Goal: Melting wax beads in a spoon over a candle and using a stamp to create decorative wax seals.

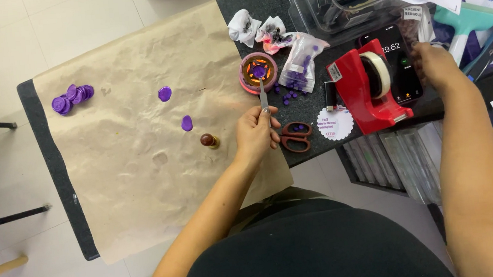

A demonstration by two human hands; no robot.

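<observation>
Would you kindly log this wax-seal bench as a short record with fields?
Left hand: grips a metal spoon, bowl over the small round melter
Right hand: rests by the phone, behind the red tape dispenser
Brown paper: two purple wax blobs, a pile of purple seals, a stamp
Nearby: scissors, bag of wax beads

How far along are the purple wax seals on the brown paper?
Done: a pile of finished seals at the brown paper's far-left end, plus two single wax blobs beside the stamp. In hand: the left hand holds a spoon of purple wax over the small melter; the right hand rests by the phone. Left: loose wax beads and a bag of them.
</observation>
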